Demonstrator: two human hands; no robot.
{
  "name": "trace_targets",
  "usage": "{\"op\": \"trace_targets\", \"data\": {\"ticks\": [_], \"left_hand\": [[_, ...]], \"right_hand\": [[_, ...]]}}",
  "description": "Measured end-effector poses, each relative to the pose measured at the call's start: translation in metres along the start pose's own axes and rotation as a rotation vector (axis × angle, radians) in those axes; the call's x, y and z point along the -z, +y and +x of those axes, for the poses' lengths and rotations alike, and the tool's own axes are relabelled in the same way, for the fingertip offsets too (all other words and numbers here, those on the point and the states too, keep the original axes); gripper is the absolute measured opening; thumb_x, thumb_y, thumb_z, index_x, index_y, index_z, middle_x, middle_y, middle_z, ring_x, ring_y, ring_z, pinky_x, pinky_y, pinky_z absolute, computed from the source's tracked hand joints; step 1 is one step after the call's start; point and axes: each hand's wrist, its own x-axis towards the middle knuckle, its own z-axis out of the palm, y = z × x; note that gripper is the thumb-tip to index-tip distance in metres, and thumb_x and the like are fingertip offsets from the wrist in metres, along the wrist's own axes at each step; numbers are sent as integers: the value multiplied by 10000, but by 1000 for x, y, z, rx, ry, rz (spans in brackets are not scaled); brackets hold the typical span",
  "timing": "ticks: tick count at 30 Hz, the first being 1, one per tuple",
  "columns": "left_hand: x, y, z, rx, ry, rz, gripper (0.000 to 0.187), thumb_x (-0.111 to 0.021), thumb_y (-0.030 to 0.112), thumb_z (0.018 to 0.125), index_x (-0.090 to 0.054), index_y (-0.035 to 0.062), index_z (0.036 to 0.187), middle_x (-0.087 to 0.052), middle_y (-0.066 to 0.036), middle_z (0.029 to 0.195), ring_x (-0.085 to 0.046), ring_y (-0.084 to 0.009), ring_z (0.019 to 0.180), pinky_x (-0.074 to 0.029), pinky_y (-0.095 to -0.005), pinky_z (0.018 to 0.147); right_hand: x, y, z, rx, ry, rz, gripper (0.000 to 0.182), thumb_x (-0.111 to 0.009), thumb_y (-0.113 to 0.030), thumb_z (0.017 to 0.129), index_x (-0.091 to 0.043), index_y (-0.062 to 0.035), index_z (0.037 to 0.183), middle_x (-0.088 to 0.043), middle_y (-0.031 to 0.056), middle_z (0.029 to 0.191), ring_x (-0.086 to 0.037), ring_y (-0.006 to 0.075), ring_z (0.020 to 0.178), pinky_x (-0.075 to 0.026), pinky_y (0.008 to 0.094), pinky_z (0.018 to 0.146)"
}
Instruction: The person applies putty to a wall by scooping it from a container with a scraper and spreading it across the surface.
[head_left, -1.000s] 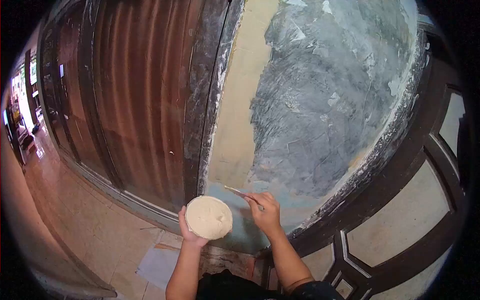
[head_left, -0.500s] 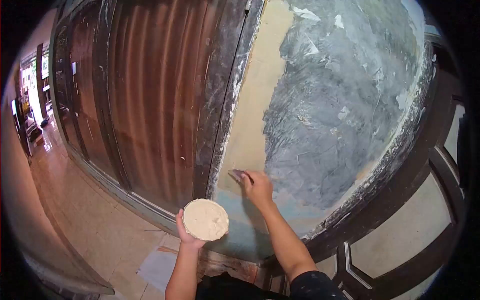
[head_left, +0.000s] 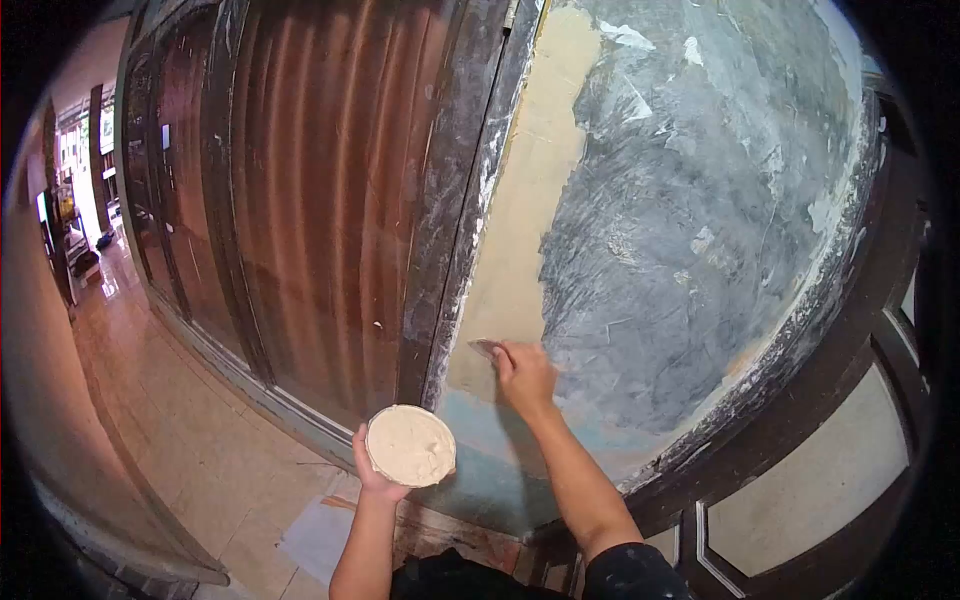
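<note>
My left hand (head_left: 378, 474) is closed around the side of a round tub of cream-coloured putty (head_left: 410, 447), held level in front of the lower wall. The putty fills it close to the rim and has a rough dent on one side. In my right hand (head_left: 527, 376) a small putty knife (head_left: 486, 348) is gripped, its blade against the wall. A cream strip of putty (head_left: 510, 240) runs down the wall beside the door frame, and the blade lies on its lower part. The grey, patchy wall (head_left: 660, 230) continues to the right.
A dark wooden door frame (head_left: 430, 250) with curtained glass (head_left: 320, 200) stands on the left. Dark panelled woodwork (head_left: 810, 480) borders the wall at the right. A white sheet (head_left: 318, 540) lies on the tiled floor (head_left: 200, 440) below.
The view has shifted slightly, so the wall and door appear a little further right and lower. My right hand and the putty knife stay at the strip's lower part; the tub remains held.
</note>
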Motion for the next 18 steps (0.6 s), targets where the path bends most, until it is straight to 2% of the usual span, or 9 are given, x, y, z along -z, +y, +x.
{"op": "trace_targets", "data": {"ticks": [3,5,6,7,9,11,13,14,18], "left_hand": [[-10,3,-5,-4,-18,34,845,-410,733,949,-538,93,1486,-586,-204,1465,-594,-481,1288,-496,-753,998],[-11,5,-6,2,-67,26,851,-415,744,941,-540,104,1487,-582,-206,1466,-585,-501,1287,-469,-818,964],[-5,5,-4,10,-52,-8,855,-418,751,934,-540,111,1488,-579,-206,1467,-579,-516,1286,-446,-860,937],[-8,7,-5,15,-73,7,851,-417,751,935,-543,115,1486,-579,-203,1468,-580,-514,1287,-449,-853,944],[9,8,1,-33,-35,45,835,-426,759,937,-522,167,1518,-529,-200,1526,-539,-554,1313,-382,-919,921],[17,9,2,-48,-17,36,833,-426,758,936,-527,166,1513,-532,-201,1523,-537,-556,1314,-382,-921,918],[8,11,-1,-53,2,32,831,-425,756,935,-532,165,1508,-534,-202,1519,-534,-558,1314,-382,-922,915],[-2,12,-4,-43,-17,40,828,-423,752,936,-536,160,1503,-536,-202,1519,-534,-557,1316,-386,-918,917],[11,7,-2,-31,2,5,835,-413,743,940,-537,131,1494,-549,-200,1504,-554,-535,1305,-432,-871,936]], "right_hand": [[18,-8,14,-38,103,27,143,-736,-232,944,-790,-130,1029,-774,67,958,-681,315,887,-562,466,736],[12,-1,1,77,156,76,136,-750,-222,928,-795,-134,1022,-778,60,967,-677,310,880,-566,449,733],[5,-2,-11,87,144,113,137,-754,-199,921,-794,-103,1009,-765,90,920,-679,317,839,-554,442,722],[-5,-1,-27,93,143,114,137,-754,-199,921,-794,-103,1009,-765,90,920,-679,317,839,-554,442,722],[-21,2,-51,56,-100,45,140,-758,-211,917,-797,-114,1011,-770,82,933,-682,311,841,-562,447,734],[-29,9,-52,26,-150,12,138,-756,-212,916,-798,-120,1010,-773,77,939,-684,313,849,-566,447,740],[-19,10,-30,42,11,-6,139,-717,-198,940,-794,-148,1043,-763,55,928,-675,312,880,-574,461,734],[-14,11,-18,50,118,-3,122,-727,-184,931,-784,-125,1020,-747,56,884,-673,304,866,-566,453,733],[25,-5,4,-15,142,88,110,-764,-165,898,-800,-136,997,-762,61,907,-680,291,868,-560,429,735]]}}
